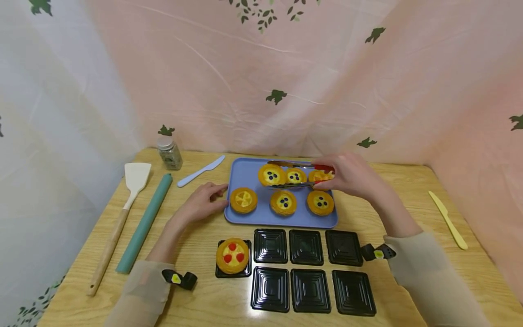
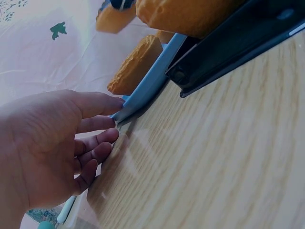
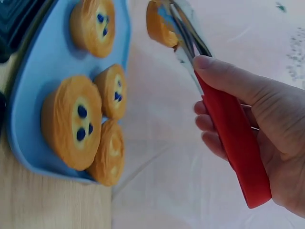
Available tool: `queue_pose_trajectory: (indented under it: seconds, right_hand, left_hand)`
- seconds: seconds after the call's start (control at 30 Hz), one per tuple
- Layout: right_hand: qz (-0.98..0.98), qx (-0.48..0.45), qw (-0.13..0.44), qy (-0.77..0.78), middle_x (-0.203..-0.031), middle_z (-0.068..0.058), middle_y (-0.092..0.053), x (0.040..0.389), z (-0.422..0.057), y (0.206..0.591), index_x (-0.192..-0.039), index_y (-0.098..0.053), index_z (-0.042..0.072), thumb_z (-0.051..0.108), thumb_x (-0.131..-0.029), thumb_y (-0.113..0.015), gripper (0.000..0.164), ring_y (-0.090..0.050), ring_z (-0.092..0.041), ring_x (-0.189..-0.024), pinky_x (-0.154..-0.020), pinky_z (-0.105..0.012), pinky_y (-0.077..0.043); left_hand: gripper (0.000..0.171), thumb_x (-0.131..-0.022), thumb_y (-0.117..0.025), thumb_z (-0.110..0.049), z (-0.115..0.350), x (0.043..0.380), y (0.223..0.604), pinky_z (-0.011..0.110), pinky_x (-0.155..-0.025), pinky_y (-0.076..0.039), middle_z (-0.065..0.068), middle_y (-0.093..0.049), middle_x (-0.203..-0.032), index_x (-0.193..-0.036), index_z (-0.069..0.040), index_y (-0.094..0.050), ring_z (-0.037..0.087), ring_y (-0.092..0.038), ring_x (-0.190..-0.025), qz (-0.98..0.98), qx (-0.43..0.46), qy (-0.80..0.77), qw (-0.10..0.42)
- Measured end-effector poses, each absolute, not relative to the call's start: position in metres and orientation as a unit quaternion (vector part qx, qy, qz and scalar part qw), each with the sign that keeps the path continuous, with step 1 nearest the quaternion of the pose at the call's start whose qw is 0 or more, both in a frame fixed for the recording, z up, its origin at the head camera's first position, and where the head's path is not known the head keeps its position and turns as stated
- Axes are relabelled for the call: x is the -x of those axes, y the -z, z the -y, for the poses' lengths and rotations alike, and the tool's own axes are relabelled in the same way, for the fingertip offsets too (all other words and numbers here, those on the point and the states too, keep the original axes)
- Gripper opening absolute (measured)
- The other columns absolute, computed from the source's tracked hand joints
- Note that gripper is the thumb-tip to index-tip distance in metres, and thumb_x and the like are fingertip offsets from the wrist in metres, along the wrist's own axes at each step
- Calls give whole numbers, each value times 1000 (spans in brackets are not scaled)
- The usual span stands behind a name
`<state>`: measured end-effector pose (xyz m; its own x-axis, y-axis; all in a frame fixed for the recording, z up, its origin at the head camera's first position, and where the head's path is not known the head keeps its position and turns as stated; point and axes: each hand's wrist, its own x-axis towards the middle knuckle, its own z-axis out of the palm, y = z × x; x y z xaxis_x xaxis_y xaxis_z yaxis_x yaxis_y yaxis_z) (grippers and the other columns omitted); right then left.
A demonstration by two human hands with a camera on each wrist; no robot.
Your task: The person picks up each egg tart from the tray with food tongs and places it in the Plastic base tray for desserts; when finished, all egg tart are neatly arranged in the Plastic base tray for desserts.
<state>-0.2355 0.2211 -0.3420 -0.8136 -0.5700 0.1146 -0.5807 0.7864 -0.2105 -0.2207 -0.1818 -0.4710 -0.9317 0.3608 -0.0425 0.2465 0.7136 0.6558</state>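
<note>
"What could go wrong nearest us?"

"The black squares (image 1: 269,289). The right sleeve (image 1: 429,272) is just beside their right end, so a low sweep of it could push one askew."

"And the red-topped tart (image 1: 232,255)?"

"It sits on a square at the left; a bump from the left sleeve (image 1: 145,281) might slide it off."

"Is the tray (image 1: 245,170) steady?"

"Only partly, I'd say. The left grip (image 1: 203,203) clasps nothing: its fingers are relaxed, tips at the tray's left rim. A knock could skid the tray along the counter (image 1: 196,245)."

"What about the right grip (image 1: 345,175)?"

"It's wrapped round the red handle of the tongs (image 3: 224,114). They pinch a berry tart (image 1: 271,175), raised over the tray. Slack fingers would drop it; too hard a squeeze might shoot it loose."

"Anything close by to hit?"

"The back tarts (image 1: 295,176), showing between the tongs' arms. Swinging sideways while low could topple them."

"And the jar (image 1: 169,153)?"

"Far off at the counter's back, well apart; little risk there."
</note>
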Motion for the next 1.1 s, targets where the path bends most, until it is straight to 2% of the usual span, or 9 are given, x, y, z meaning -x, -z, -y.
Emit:
queue_pose_trajectory:
  seconds: [0.2, 0.3, 0.43, 0.53, 0.73, 0.97, 1.1]
  right_hand:
    - [941, -319, 56, -95, -115, -5, -76, 205, -225, 345, -129, -73, 12, 40, -77, -90, 61, -67, -18, -87, -72, -36, -53]
    - [940, -321, 64, -94, -115, -6, -77, 191, -227, 349, -127, -74, 14, 40, -76, -91, 61, -70, -20, -87, -69, -37, -53]
    - [936, -329, 68, -105, -119, -9, -77, 176, -230, 356, -125, -75, 13, 38, -74, -92, 60, -74, -28, -100, -78, -46, -59]
    - [932, -337, 71, -118, -119, -9, -77, 168, -232, 362, -125, -75, 12, 35, -72, -94, 60, -74, -28, -104, -82, -48, -60]
    - [920, -357, 84, -139, -114, -5, -78, 158, -236, 375, -121, -77, 15, 35, -68, -96, 60, -74, -20, -97, -77, -39, -61]
    - [918, -366, 70, -133, -112, 0, -77, 150, -240, 380, -120, -77, 15, 39, -69, -94, 59, -71, -11, -91, -73, -33, -59]
    - [920, -366, 57, -132, -111, 1, -77, 151, -241, 380, -122, -77, 15, 40, -70, -94, 60, -69, -8, -88, -71, -30, -57]
  left_hand:
    - [61, -96, -67, -29, 180, 221, 471, 44, -96, -47, 15, -62, -113, -150, -5, -53, 27, -57, -105, -922, -162, -342, 85]
    - [61, -96, -67, -29, 180, 220, 471, 44, -96, -47, 15, -62, -114, -150, -5, -53, 27, -57, -105, -921, -161, -345, 87]
    - [62, -96, -68, -28, 179, 220, 471, 43, -95, -47, 15, -62, -114, -151, -6, -52, 27, -57, -105, -921, -159, -345, 90]
    - [62, -96, -68, -29, 180, 221, 470, 42, -93, -47, 15, -61, -114, -151, -6, -52, 27, -56, -104, -921, -159, -343, 90]
    - [61, -96, -67, -28, 181, 221, 469, 39, -91, -46, 15, -61, -115, -151, -6, -52, 25, -55, -101, -924, -155, -338, 92]
    - [61, -96, -67, -28, 180, 222, 469, 36, -87, -44, 15, -61, -113, -151, -6, -52, 24, -54, -99, -923, -157, -339, 92]
    - [61, -96, -67, -28, 179, 224, 469, 38, -90, -46, 14, -61, -114, -151, -6, -52, 24, -55, -101, -924, -155, -337, 93]
